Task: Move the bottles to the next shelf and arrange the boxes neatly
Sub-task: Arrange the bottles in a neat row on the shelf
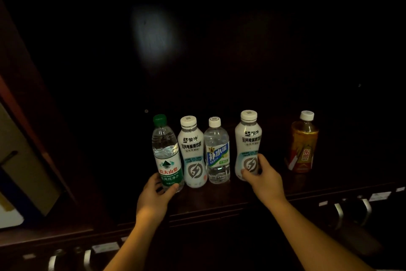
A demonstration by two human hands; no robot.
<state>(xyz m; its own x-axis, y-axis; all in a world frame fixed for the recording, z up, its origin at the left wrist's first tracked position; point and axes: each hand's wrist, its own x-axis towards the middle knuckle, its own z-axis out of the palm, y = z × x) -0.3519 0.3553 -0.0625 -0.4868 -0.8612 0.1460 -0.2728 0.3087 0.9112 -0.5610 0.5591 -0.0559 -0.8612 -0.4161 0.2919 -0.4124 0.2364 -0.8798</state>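
Head view: five bottles stand upright on the dark shelf (219, 196) at centre frame. The left hand (153, 196) is wrapped round the base of the green-capped water bottle (167, 154); the right hand (263, 178) grips the right-hand white bottle (248, 143). An amber tea bottle (303, 145) stands apart at right. Judged step: bottle transfer. Next move requires lifting both clear without toppling neighbours.

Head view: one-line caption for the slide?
Left hand grips the green-capped water bottle and right hand a white bottle in a five-bottle row on a dark shelf.
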